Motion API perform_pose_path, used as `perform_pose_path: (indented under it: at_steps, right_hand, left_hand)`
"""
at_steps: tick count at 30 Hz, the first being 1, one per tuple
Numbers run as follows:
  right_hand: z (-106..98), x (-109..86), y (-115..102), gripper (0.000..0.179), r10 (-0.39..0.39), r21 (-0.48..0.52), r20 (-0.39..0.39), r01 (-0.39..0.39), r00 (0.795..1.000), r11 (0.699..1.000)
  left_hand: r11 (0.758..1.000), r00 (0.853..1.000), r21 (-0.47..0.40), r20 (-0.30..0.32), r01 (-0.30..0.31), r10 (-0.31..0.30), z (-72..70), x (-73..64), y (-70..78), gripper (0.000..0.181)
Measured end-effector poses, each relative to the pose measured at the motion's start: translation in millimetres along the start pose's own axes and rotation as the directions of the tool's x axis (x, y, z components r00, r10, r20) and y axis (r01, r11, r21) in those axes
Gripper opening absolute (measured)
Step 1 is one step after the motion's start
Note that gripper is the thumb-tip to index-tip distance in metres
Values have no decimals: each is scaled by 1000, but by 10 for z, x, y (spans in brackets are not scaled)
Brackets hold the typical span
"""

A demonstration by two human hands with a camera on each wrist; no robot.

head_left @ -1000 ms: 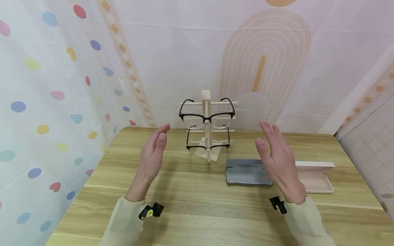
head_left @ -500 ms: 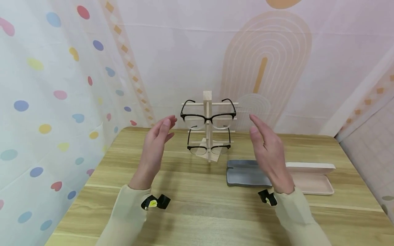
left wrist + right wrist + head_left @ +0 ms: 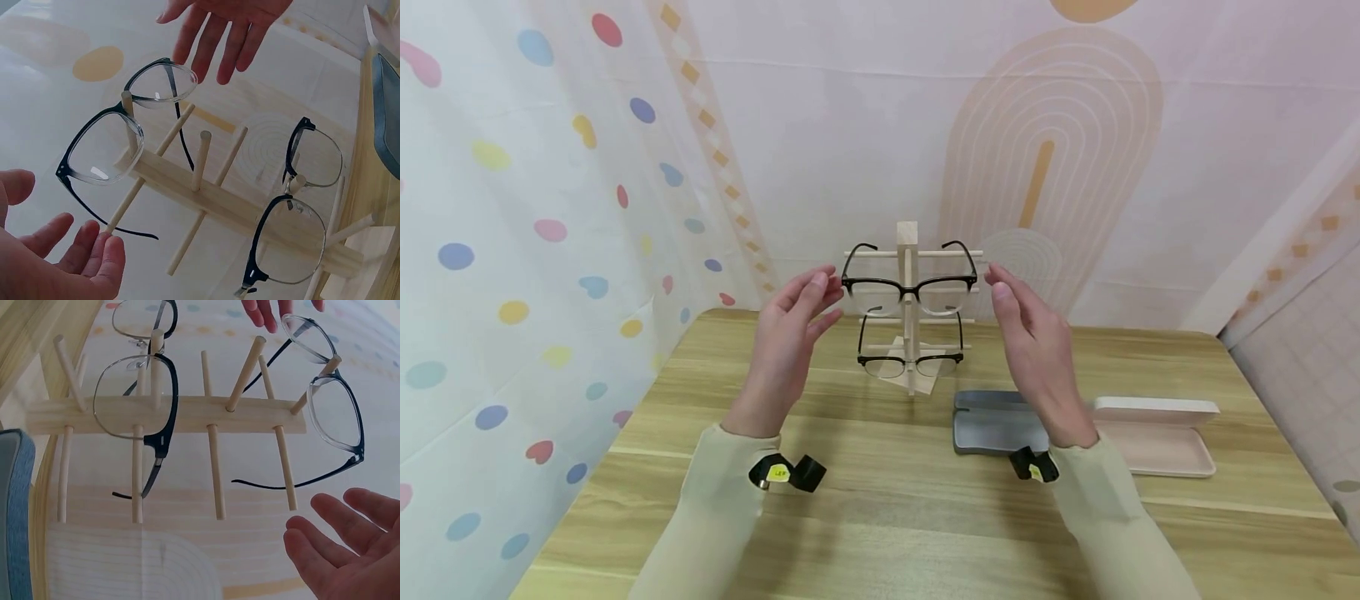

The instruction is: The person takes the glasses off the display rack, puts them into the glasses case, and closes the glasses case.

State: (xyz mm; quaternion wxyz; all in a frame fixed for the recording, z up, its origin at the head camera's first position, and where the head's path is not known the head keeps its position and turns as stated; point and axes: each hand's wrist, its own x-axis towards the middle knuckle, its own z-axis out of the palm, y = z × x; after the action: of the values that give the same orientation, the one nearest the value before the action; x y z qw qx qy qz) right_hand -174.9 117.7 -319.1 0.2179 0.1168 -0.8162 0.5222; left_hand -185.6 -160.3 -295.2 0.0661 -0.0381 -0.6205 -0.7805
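A wooden eyeglass stand with crossbars bears two pairs of glasses. The upper pair has a black top rim and clear lower rims; below it hangs a smaller half-rim pair. My left hand is beside the upper pair's left hinge, fingers loosely spread and holding nothing. On the other side, my right hand has its fingertips close to the right hinge, also holding nothing. In the left wrist view, the left fingers lie just under a temple arm. The right wrist view has the right fingers below the other arm.
An open grey-blue glasses case lies right of the stand, partly behind my right hand. Farther right is an open pale pink case with a white lid. The wooden table ends at a patterned curtain behind the stand.
Both hands have moved inward and forward, from well apart to either side of the upper glasses. The glasses and stand stay in place.
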Motion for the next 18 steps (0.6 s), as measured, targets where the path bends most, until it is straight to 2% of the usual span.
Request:
perform_pose_path:
  at_steps: [4,8,12,18]
  right_hand:
    - [38,48,-21,54,19,63,-7,-19,1000,998]
    - [68,89,-44,52,49,115,3,-49,999,992]
    - [90,124,-56,50,77,144,11,-78,997,987]
    - [120,169,-91,50,108,172,20,-110,994,979]
  left_hand:
    - [998,1000,-59,-9,19,-20,25,24,22,35]
    - [994,999,-102,-15,36,-37,53,42,38,38]
    - [992,999,-122,-14,42,-44,78,58,40,40]
    - [992,998,-118,-30,45,-49,101,71,42,31]
